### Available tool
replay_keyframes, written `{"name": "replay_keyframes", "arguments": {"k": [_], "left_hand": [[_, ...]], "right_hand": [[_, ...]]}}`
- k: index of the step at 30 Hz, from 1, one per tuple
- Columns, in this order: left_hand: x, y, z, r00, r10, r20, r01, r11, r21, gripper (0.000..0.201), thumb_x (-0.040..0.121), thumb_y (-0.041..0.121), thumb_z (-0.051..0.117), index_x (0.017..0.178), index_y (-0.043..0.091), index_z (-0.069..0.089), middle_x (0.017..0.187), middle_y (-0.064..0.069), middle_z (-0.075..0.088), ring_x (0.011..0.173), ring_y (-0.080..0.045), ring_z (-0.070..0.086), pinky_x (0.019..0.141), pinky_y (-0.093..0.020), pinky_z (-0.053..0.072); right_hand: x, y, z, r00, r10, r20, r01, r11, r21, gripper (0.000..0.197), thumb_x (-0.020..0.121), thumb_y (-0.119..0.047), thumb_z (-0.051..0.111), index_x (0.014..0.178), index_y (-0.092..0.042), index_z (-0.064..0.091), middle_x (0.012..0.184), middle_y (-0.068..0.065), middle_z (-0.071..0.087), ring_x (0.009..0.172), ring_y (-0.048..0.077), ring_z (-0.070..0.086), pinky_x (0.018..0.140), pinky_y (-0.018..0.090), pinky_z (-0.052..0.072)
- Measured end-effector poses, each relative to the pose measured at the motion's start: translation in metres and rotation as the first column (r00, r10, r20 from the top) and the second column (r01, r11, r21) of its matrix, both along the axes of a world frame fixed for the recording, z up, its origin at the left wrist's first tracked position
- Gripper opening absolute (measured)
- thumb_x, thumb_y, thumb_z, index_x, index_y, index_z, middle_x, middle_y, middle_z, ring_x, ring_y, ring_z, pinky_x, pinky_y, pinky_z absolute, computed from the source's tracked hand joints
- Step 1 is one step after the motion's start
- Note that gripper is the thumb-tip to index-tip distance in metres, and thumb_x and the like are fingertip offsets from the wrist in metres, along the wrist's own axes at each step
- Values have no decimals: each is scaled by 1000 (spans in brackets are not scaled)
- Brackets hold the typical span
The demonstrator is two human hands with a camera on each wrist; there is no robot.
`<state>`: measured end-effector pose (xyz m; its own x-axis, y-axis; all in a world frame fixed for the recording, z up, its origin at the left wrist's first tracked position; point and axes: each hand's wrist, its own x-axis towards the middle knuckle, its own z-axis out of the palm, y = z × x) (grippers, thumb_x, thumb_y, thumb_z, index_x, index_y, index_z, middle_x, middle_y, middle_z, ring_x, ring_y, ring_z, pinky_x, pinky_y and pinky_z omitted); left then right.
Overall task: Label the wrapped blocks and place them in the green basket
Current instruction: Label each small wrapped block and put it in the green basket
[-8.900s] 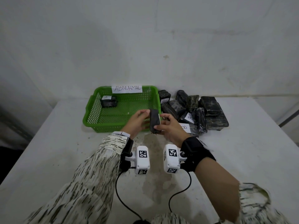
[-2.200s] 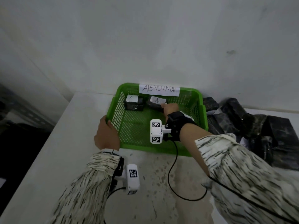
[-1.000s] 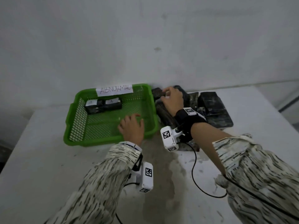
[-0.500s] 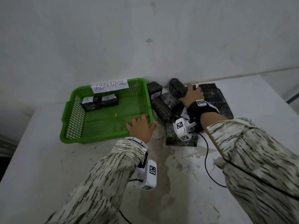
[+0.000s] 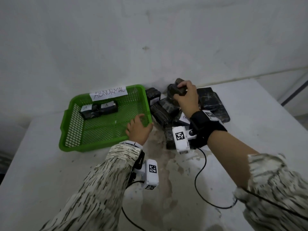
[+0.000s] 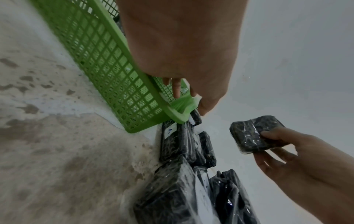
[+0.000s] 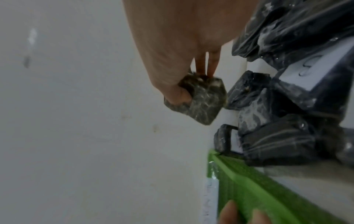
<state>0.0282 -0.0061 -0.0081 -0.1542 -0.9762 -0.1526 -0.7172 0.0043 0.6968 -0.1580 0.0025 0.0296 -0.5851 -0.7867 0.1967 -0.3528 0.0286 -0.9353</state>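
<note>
A green basket (image 5: pixel 70 114) with an "ABNORMAL" paper sign (image 5: pixel 108 93) holds two dark wrapped blocks (image 5: pixel 99 108) with white "A" labels at its back. To its right lies a pile of dark wrapped blocks (image 5: pixel 164 112), some with white labels. My right hand (image 5: pixel 185 95) grips one small wrapped block (image 5: pixel 177 88) lifted above the back of the pile, also seen as the block (image 6: pixel 252 134) and the block (image 7: pixel 203 98) in the wrist views. My left hand (image 5: pixel 138 128) rests on the basket's right front rim (image 6: pixel 172 112), fingers inside and thumb outside.
The white table (image 5: pixel 50 172) is stained in the middle and meets a white wall (image 5: pixel 150 39) right behind the basket and pile. Black cables (image 5: pixel 200 177) trail from the wrist cameras across the table's front.
My right hand has closed on a small block at the back of the pile and lifted it. My left hand stays at the basket's right front corner.
</note>
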Motion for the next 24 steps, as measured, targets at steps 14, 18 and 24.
{"name": "replay_keyframes", "arguments": {"k": [14,18,24], "left_hand": [[40,49,19,756,51,-652,181,942,284,31,94,24,52,122,12,48,118,-10,58,91,-14,60,74,-28,50],[51,56,15,653,186,-734,108,936,334,29,89,12,59,115,9,49,110,-13,59,84,-17,61,72,-29,53],[65,53,15,656,94,-749,100,973,209,28,81,2,67,100,20,57,109,-4,60,102,-19,58,78,-23,54]], "right_hand": [[73,91,-16,539,349,766,-376,914,-153,61,76,35,36,110,-14,48,102,4,59,89,15,58,60,20,56],[90,100,-25,578,345,739,-436,897,-77,60,78,30,42,109,-21,50,102,3,60,88,15,58,62,22,53],[96,104,-18,551,317,772,-510,860,11,32,95,-14,54,125,-22,46,107,4,59,80,16,64,77,35,53]]}}
